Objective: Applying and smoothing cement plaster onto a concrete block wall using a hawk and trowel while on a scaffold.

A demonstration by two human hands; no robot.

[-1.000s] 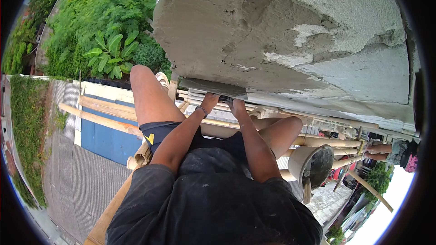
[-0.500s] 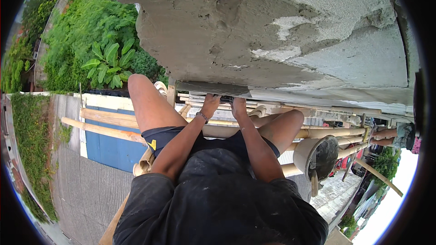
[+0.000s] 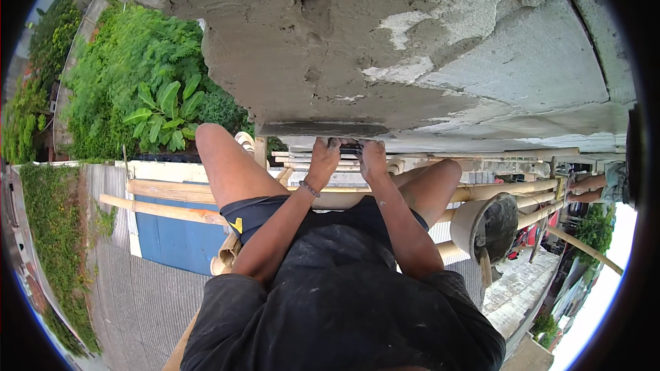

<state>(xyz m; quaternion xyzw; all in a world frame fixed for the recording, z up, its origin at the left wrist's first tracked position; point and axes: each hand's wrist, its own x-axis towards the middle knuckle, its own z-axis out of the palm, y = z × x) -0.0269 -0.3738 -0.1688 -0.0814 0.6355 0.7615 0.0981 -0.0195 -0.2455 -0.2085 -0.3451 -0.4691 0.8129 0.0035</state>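
My left hand [image 3: 326, 163], with a beaded bracelet on its wrist, and my right hand [image 3: 373, 161] are both raised to the lower edge of a cement-plastered wall [image 3: 289, 62]. Their fingers are closed around a dark, narrow tool [image 3: 351, 145] that spans the gap between them. Its far side is hidden by my hands and the wall's edge, so its exact kind does not show. A darker, smooth strip of plaster [image 3: 323, 128] runs along the edge just beyond my fingers. Rough grey and pale patches cover the wall above.
I sit with knees apart among bamboo poles [image 3: 172, 190]. At my right hangs or stands a bucket [image 3: 487, 227] with grey mortar inside and a wooden handle [image 3: 485, 268] at its rim. Far below lie a corrugated roof [image 3: 148, 302] and greenery. Another person's legs [image 3: 588, 189] show at far right.
Both hands have shifted slightly right along the wall's edge with the tool, and stand a little wider apart. The wall has slid left in view as my head moved.
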